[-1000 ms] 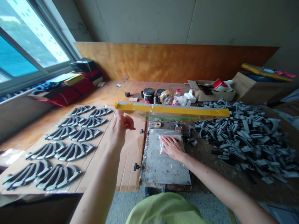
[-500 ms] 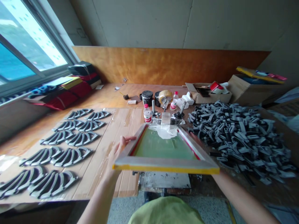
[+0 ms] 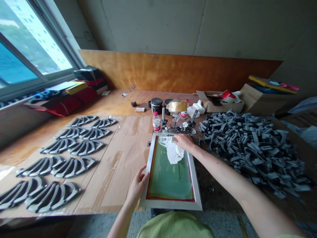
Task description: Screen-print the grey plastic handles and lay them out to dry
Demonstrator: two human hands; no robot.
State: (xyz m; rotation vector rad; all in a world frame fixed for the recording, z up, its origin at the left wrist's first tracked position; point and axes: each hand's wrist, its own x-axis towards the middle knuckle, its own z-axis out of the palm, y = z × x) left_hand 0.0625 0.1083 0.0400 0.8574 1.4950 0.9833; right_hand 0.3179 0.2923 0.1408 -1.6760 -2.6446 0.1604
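And here the framed screen is lying flat in front of the person, its green mesh facing up, its far end sitting by the metal clamps. White paste is spreading across the mesh's far part. The left hand is resting against the frame's left rail, fingers loosely bent; whether it's actually gripping the rail, I cannot tell. Over at the far end, the right hand is bending its fingers just beside the paste, and what they're holding, if anything, isn't showing clearly. To the left, 10 fan-shaped parts are lying in 2 columns on the cardboard. A red-capped bottle is standing near the clamps, and a pile of gray pieces is filling the right side.
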